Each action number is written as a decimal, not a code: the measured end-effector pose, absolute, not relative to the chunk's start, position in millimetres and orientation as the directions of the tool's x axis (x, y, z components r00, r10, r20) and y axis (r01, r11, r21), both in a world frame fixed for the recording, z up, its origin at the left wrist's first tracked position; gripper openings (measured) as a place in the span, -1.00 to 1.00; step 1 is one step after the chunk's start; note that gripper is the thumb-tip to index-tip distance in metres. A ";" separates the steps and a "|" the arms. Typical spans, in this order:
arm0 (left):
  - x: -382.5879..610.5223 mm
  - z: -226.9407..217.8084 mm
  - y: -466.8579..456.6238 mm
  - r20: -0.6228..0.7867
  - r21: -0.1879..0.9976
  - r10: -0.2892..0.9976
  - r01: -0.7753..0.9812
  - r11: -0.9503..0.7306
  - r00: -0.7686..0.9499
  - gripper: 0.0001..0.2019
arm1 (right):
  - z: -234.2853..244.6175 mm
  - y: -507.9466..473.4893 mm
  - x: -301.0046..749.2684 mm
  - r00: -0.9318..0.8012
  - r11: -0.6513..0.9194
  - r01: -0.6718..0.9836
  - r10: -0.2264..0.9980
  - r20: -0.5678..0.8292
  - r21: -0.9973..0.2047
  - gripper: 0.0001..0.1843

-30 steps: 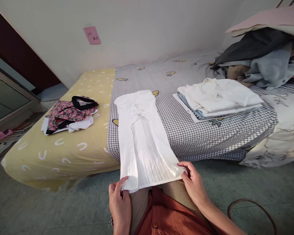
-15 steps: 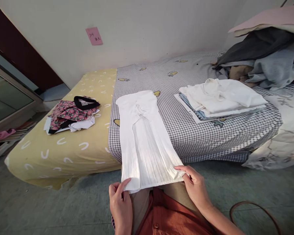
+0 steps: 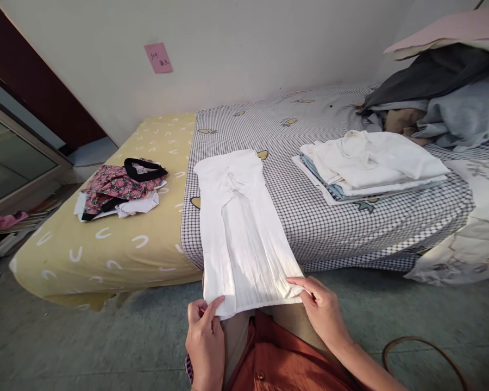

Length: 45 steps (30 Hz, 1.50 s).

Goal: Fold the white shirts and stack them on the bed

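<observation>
A long white garment [image 3: 214, 228] with a gathered, tied middle and a split below it lies stretched over the bed's edge towards me. Its exact kind is unclear. At its near left corner, my left hand [image 3: 206, 331] pinches the hem between thumb and fingers. My right hand [image 3: 320, 307] grips the near right corner, where the cloth bunches up a little. The lower end hangs over my lap, held fairly taut between both hands, while the far end rests flat on the checked bedsheet [image 3: 309, 228].
A stack of folded clothes [image 3: 375, 163], white on top, lies to the right. On the yellow sheet [image 3: 122, 282] at left sits a floral garment [image 3: 114, 187] over white cloth. Grey and dark clothes [image 3: 444, 87] are heaped at the far right. A pink note [image 3: 158, 58] hangs on the wall.
My left hand has shifted slightly to the right and my right hand slightly to the left, so the hem is a bit narrower between them. Both keep their hold.
</observation>
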State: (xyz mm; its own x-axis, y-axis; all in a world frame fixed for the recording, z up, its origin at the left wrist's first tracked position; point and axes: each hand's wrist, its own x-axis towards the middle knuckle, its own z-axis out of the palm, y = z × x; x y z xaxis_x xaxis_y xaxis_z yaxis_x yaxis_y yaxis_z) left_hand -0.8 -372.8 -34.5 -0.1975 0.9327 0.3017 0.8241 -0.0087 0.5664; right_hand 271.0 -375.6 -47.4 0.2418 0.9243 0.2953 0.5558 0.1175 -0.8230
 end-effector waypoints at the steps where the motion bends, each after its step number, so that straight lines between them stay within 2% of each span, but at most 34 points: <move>1: -0.1 -33.9 -373.0 0.303 0.553 0.934 0.833 -0.010 -0.190 -0.57 | -46.7 -375.3 271.1 0.233 0.128 0.566 0.923 0.306 -0.815 -0.58; 6: 1.2 -30.6 -373.6 0.350 0.505 0.921 0.862 -0.032 -0.171 -0.56 | -44.2 -374.1 271.3 0.203 0.179 0.593 0.911 0.360 -0.785 -0.58; 18: 0.5 -29.8 -372.1 0.453 0.413 0.885 0.905 -0.101 -0.107 -0.56 | -48.4 -374.1 271.4 0.176 0.187 0.608 0.916 0.360 -0.772 -0.55; 36: 0.2 -29.7 -376.5 0.425 0.344 0.903 0.934 -0.094 -0.065 -0.58 | -46.8 -373.0 271.7 0.174 0.064 0.629 0.960 0.220 -0.775 -0.59; 41: -7.6 -28.9 -381.4 0.426 0.289 0.903 0.937 -0.198 0.059 -0.62 | -45.7 -379.4 274.1 0.108 0.092 0.693 0.968 0.229 -0.715 -0.56; 45: -22.5 -32.4 -391.7 0.417 0.308 0.900 0.912 -0.270 0.126 -0.60 | -45.8 -391.1 277.8 0.061 0.149 0.750 0.955 0.292 -0.645 -0.59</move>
State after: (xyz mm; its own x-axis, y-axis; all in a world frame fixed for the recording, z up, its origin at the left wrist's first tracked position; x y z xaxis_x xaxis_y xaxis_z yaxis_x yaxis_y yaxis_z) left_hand -22.5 -391.7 -32.4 0.1256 0.9003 0.4167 0.9124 -0.2698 0.3078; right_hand 277.8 -391.1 -45.8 0.0613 0.9545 0.2917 0.7495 0.1490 -0.6450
